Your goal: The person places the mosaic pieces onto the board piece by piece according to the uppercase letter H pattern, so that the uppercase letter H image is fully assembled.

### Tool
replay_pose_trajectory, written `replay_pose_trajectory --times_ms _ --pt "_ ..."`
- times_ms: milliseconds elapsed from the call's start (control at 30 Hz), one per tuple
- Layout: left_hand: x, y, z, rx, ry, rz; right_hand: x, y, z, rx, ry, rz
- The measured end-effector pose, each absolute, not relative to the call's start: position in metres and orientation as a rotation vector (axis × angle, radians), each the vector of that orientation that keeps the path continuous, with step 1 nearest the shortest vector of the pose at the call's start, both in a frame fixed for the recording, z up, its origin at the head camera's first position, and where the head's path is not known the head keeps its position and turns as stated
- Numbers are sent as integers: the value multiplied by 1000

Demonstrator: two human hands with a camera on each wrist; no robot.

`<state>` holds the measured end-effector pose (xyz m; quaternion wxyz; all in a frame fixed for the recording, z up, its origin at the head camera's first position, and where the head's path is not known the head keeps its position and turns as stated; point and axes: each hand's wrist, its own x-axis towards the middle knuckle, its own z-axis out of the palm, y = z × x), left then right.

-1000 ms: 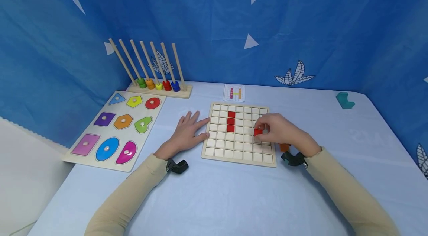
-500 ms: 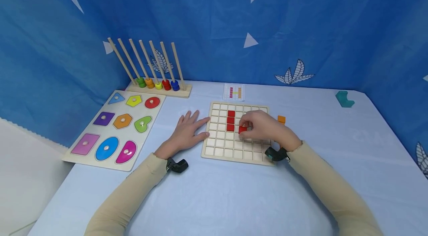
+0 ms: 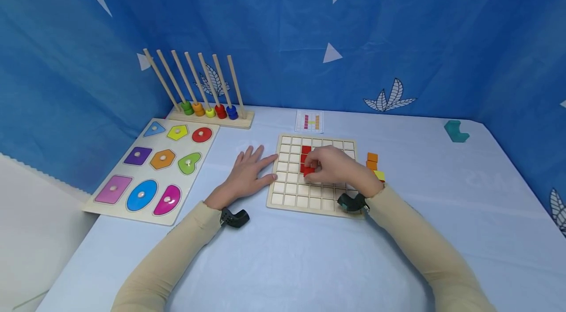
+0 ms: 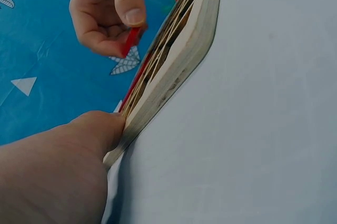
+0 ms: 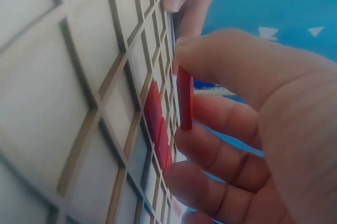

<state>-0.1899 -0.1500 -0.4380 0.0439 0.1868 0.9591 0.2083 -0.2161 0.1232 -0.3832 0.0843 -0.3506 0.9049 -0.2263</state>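
My right hand [image 3: 333,167] pinches a red square tile [image 5: 185,98] between thumb and fingertips, just above the wooden grid board [image 3: 287,201]. In the right wrist view the tile is held on edge, apart from the grid. Several red tiles [image 3: 306,149] sit in one column of the board, partly hidden behind my right fingers in the head view. My left hand [image 3: 245,174] lies on the table with fingers spread, its thumb and index finger touching the board's left edge. The left wrist view shows the left thumb [image 4: 102,126] against that edge.
Orange tiles [image 3: 372,157] and a yellow tile [image 3: 379,175] lie right of the board. A patterned card [image 3: 309,127] is behind it. A shape puzzle [image 3: 194,186] and a peg rack [image 3: 212,122] with rings stand left. A teal piece [image 3: 455,131] lies far right.
My right hand has carried the red tile leftward across the board toward the red column. Orange and yellow tiles have come into view behind it. The left hand stays put.
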Motion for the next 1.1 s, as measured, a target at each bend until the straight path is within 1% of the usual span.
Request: replay_pose_trajectory --times_ms 633,1100 --pt "-190 -150 -439 590 2933 663 -217 114 -391 -1085 2704 -671" --pt "-190 -151 -438 589 2930 668 -218 114 -397 -1042 2694 -650"
